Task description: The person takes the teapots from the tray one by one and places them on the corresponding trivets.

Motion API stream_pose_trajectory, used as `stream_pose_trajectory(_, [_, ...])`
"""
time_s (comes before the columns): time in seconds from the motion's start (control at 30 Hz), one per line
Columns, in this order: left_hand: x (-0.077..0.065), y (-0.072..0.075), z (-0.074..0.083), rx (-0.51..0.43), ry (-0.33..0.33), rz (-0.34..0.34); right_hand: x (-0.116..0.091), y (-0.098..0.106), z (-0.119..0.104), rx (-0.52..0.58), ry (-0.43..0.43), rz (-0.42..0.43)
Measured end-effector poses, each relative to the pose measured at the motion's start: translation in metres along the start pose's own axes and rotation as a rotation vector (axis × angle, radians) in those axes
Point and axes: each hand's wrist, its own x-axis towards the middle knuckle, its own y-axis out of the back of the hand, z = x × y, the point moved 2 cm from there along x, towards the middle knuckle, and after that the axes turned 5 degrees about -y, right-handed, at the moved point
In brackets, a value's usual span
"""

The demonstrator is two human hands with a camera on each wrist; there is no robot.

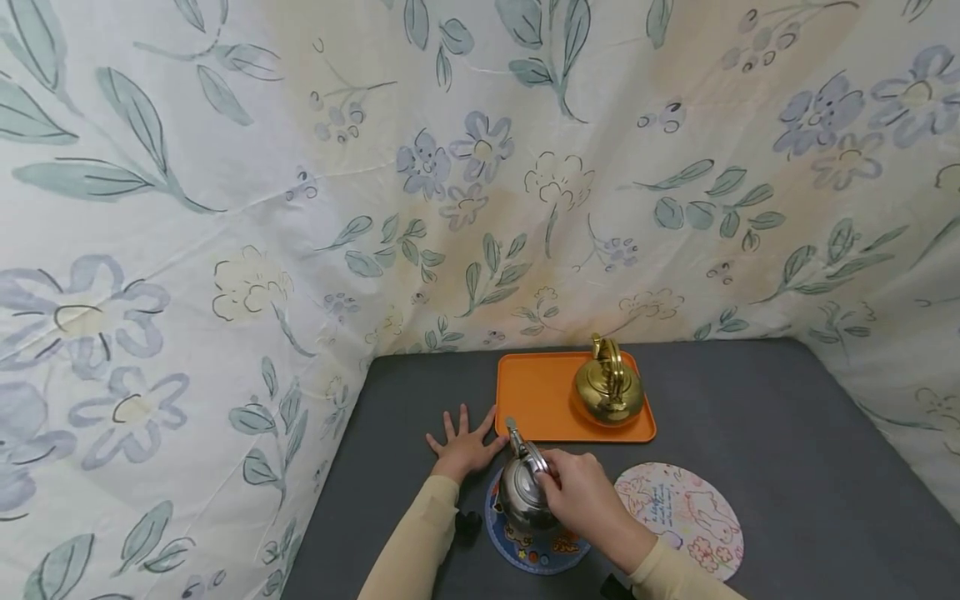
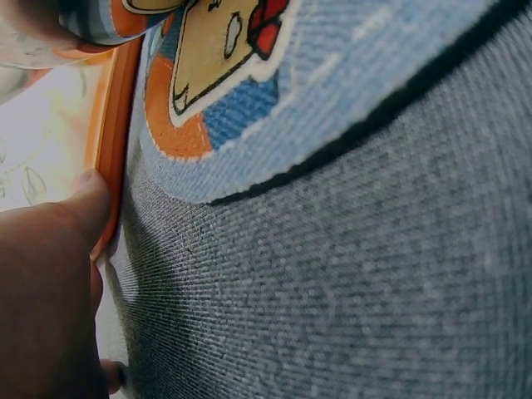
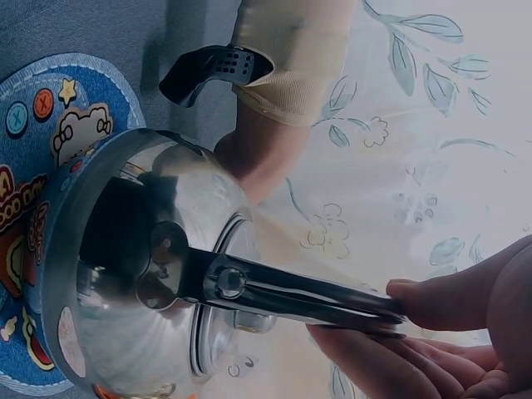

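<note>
A silver kettle (image 1: 521, 498) is over the round blue denim-look mat (image 1: 536, 562), its spout toward the tray. My right hand (image 1: 583, 493) pinches its upright handle (image 3: 291, 291) between thumb and fingers, as the right wrist view shows. Whether the kettle's base touches the mat I cannot tell. With fingers spread, my left hand (image 1: 467, 447) is at the near left corner of the orange tray (image 1: 534, 392). In the left wrist view its thumb (image 2: 87, 199) lies against the tray's edge. A gold kettle (image 1: 609, 392) stands on the tray's right half.
A round pink-and-white patterned mat (image 1: 693, 512) lies right of the blue one. Everything stands on a dark grey table (image 1: 757, 408). Floral cloth (image 1: 555, 167) hangs behind and along the sides. A black wrist strap (image 3: 208, 73) is on the left forearm.
</note>
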Motion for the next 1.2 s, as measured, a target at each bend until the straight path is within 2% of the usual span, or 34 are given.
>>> stream_pose_trajectory(0.43, [0.003, 0.000, -0.001, -0.001, -0.011, 0.003, 0.002, -0.001, 0.000, 0.048, 0.018, -0.069])
stream_pose_trajectory(0.7, [0.002, 0.001, -0.001, 0.002, -0.009, 0.006, 0.005, 0.002, 0.004, 0.095, 0.082, -0.121])
stream_pose_trajectory(0.8, [0.001, 0.000, -0.001, 0.006, -0.005, 0.006, 0.008, 0.004, 0.006, 0.094, 0.078, -0.138])
stream_pose_trajectory(0.97, [0.000, 0.000, -0.002, 0.001, -0.001, 0.007, 0.017, 0.015, 0.010, 0.052, 0.028, -0.103])
stream_pose_trajectory(1.2, [-0.004, 0.003, -0.001, -0.022, -0.003, 0.004, 0.035, 0.041, 0.022, -0.020, -0.017, 0.016])
